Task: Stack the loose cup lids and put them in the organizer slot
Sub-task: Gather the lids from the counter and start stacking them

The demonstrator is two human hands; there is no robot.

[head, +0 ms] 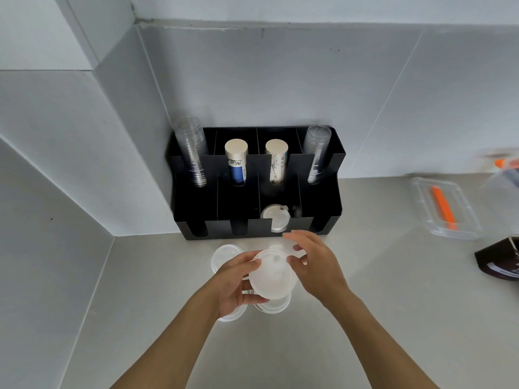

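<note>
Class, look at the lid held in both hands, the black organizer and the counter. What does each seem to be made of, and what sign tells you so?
Held lid: probably thin plastic, frosted and translucent; light passes through milkily.
Black organizer: likely acrylic or similar rigid plastic, smooth with a slight sheen; flat thin dividers.
Counter: hard to say, perhaps brushed metal or laminate; a matte, even grey.

lower lids half hidden, dark packet cropped
</note>
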